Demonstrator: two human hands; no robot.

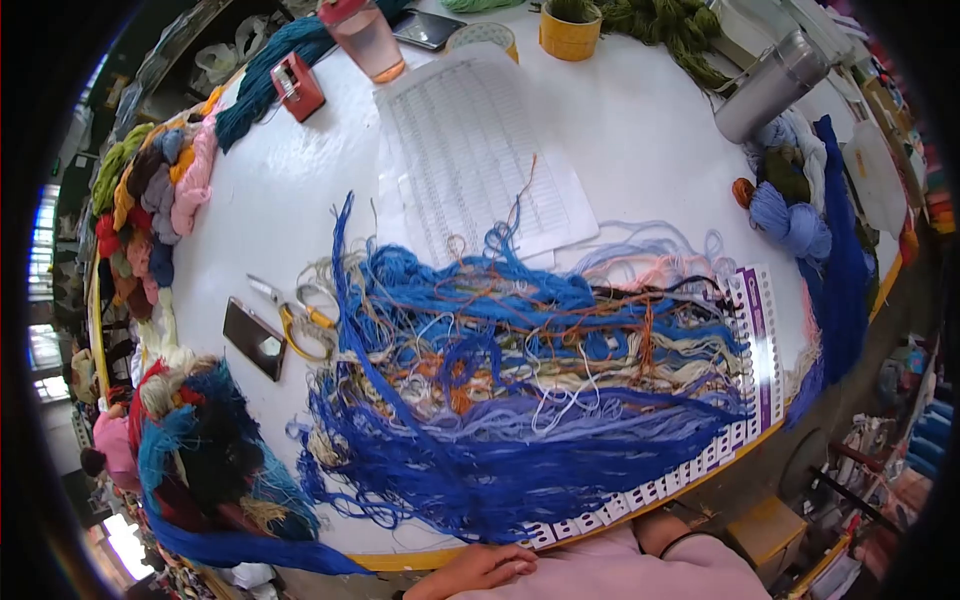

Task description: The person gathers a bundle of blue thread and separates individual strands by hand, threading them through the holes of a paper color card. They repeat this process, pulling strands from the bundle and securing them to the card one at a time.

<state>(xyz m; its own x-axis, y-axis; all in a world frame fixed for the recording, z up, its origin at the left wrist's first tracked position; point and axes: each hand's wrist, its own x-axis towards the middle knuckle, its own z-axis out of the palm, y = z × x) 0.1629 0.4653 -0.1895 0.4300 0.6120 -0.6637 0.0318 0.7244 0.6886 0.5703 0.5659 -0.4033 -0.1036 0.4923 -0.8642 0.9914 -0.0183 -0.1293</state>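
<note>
My left hand [485,568] rests at the table's front edge against the pink clothing, its fingers loosely bent and nothing visible in them. Part of my right hand or wrist [658,534] shows below the edge beside a dark band, its fingers hidden. Above both lies a wide heap of tangled threads: dark blue [520,470] in front, lighter blue [420,280] at the back, orange and cream between. Under its right side runs a white and purple card [757,345] with a row of holes. Yellow-handled scissors [305,325] and a dark phone [254,338] lie left of the threads.
Printed sheets [480,150] lie behind the threads. Farther back stand a pink-lidded bottle [365,40], a red box [298,87], a yellow tape roll [569,32] and a metal flask [772,88]. Yarn skeins [195,180] line both sides. A person in pink [116,448] is far left.
</note>
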